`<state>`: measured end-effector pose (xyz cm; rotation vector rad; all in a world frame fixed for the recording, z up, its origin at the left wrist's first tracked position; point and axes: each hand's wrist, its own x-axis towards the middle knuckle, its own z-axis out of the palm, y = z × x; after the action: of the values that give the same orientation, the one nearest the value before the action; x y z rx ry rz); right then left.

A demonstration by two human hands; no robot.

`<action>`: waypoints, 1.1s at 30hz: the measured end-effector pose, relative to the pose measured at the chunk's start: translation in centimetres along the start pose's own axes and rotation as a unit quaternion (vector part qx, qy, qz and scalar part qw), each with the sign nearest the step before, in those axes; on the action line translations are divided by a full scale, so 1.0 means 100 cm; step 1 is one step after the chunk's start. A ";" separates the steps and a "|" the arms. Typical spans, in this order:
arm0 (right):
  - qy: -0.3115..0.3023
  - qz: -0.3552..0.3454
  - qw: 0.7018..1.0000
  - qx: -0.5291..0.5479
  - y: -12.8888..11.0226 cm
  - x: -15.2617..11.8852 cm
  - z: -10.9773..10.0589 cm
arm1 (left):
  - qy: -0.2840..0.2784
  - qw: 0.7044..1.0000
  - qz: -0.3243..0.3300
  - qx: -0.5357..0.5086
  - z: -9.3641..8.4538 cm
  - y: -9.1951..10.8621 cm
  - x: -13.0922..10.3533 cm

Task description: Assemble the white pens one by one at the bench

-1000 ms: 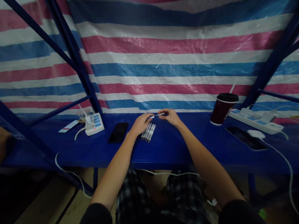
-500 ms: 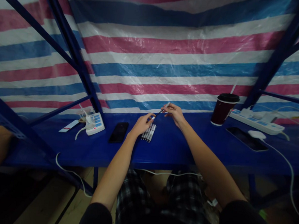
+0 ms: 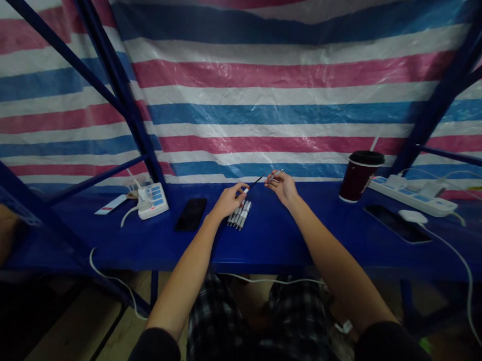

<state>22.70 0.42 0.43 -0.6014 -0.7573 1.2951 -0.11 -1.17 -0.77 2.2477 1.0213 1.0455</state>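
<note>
My left hand [image 3: 228,200] is closed on a white pen [image 3: 246,190], from whose end a thin dark refill [image 3: 258,180] sticks out up and to the right. My right hand [image 3: 284,189], just right of the refill's tip, pinches a slim, pale pen barrel piece [image 3: 277,175]. A gap separates this piece from the refill. Below my left hand, several grey-and-white pens [image 3: 239,218] lie side by side on the blue table [image 3: 274,238]. My left fingers hide part of the held pen and the upper ends of some pens in the row.
Left of my left arm lies a black phone [image 3: 191,214], with a white power strip [image 3: 153,201] beyond it. On the right stand a dark lidded cup [image 3: 360,177], another phone [image 3: 395,223] and a long power strip [image 3: 413,197]. Another person's hand [image 3: 3,219] shows at far left.
My right hand has shifted slightly right, and the pale barrel piece has come away from the dark refill and turned flatter. My left hand has stayed nearly in place with the pen.
</note>
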 end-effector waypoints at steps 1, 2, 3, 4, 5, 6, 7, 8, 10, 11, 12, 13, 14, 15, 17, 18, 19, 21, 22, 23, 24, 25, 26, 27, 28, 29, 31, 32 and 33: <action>-0.011 0.011 1.000 0.003 0.004 0.000 0.002 | 0.003 1.000 0.000 -0.007 0.000 0.000 0.000; -0.026 0.023 0.999 0.001 0.007 -0.001 0.004 | 0.006 1.000 0.000 -0.014 0.000 0.000 0.000; -0.045 0.035 0.998 -0.005 0.011 -0.002 0.007 | 0.010 1.000 -0.001 -0.023 0.000 0.000 0.001; -0.065 0.044 0.997 -0.018 0.015 -0.004 0.009 | 0.014 0.999 -0.002 -0.034 0.000 0.001 0.001; -0.085 0.049 0.994 -0.037 0.019 -0.006 0.012 | 0.018 0.999 -0.004 -0.045 0.000 0.001 0.002; -0.103 0.047 0.992 -0.058 0.022 -0.007 0.015 | 0.022 0.998 -0.005 -0.058 0.001 0.002 0.002; -0.118 0.044 0.989 -0.076 0.025 -0.009 0.017 | 0.025 0.997 -0.007 -0.071 0.001 0.004 0.003; -0.126 0.037 0.987 -0.091 0.027 -0.011 0.019 | 0.027 0.996 -0.007 -0.084 0.001 0.005 0.003; -0.129 0.020 0.985 -0.109 0.029 -0.013 0.021 | 0.027 0.994 -0.007 -0.103 0.001 0.007 0.003; -0.123 0.009 0.986 -0.114 0.028 -0.014 0.022 | 0.026 0.994 -0.005 -0.109 0.001 0.009 0.003; -0.117 -0.002 0.986 -0.117 0.027 -0.014 0.022 | 0.024 0.993 -0.004 -0.113 0.002 0.009 0.003; -0.109 -0.015 0.987 -0.119 0.025 -0.014 0.022 | 0.020 0.993 -0.003 -0.116 0.002 0.009 0.003; -0.099 -0.028 0.988 -0.118 0.022 -0.013 0.022 | 0.015 0.993 -0.002 -0.117 0.002 0.009 0.003; -0.086 -0.043 0.989 -0.116 0.019 -0.012 0.021 | 0.011 0.993 -0.002 -0.118 0.003 0.008 0.003; -0.056 -0.075 0.990 -0.110 0.011 -0.010 0.017 | 0.008 0.993 0.002 -0.116 0.004 0.005 0.004; -0.042 -0.091 0.989 -0.108 0.007 -0.009 0.015 | 0.011 0.994 0.005 -0.112 0.004 0.003 0.005; -0.031 -0.103 0.988 -0.111 0.004 -0.008 0.012 | 0.020 0.994 0.006 -0.109 0.004 0.001 0.007; -0.028 -0.114 0.984 -0.131 0.001 -0.006 0.007 | 0.047 0.993 -0.002 -0.110 0.003 -0.003 0.009; -0.035 -0.110 0.983 -0.146 0.001 -0.005 0.005 | 0.062 0.991 -0.012 -0.119 0.002 -0.005 0.011; -0.046 -0.101 0.980 -0.163 0.002 -0.005 0.004 | 0.076 0.988 -0.026 -0.135 0.002 -0.006 0.012; -0.061 -0.087 0.977 -0.183 0.004 -0.005 0.004 | 0.087 0.983 -0.042 -0.156 0.001 -0.007 0.013; -0.078 -0.070 0.973 -0.204 0.008 -0.005 0.004 | 0.092 0.978 -0.058 -0.179 -0.001 -0.008 0.013; -0.096 -0.053 0.968 -0.225 0.012 -0.006 0.005 | 0.094 0.972 -0.075 -0.203 -0.002 -0.008 0.013; -0.115 -0.035 0.962 -0.246 0.016 -0.007 0.006 | 0.094 0.966 -0.090 -0.225 -0.003 -0.007 0.012; -0.133 -0.020 0.956 -0.262 0.019 -0.008 0.007 | 0.094 0.959 -0.103 -0.247 -0.004 -0.006 0.012; -0.148 -0.006 0.950 -0.275 0.023 -0.009 0.008 | 0.095 0.952 -0.114 -0.266 -0.004 -0.005 0.011; -0.165 0.015 0.943 -0.287 0.027 -0.011 0.010 | 0.097 0.941 -0.129 -0.299 -0.005 -0.003 0.009; -0.168 0.023 0.943 -0.288 0.028 -0.012 0.010 | 0.096 0.935 -0.136 -0.313 -0.005 -0.002 0.009; -0.168 0.030 0.943 -0.285 0.029 -0.012 0.010 | 0.093 0.929 -0.143 -0.327 -0.005 -0.001 0.008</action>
<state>20.02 -0.26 -1.31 -0.8785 -1.4339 1.2469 -0.22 -0.39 -0.16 1.4407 0.8675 1.2514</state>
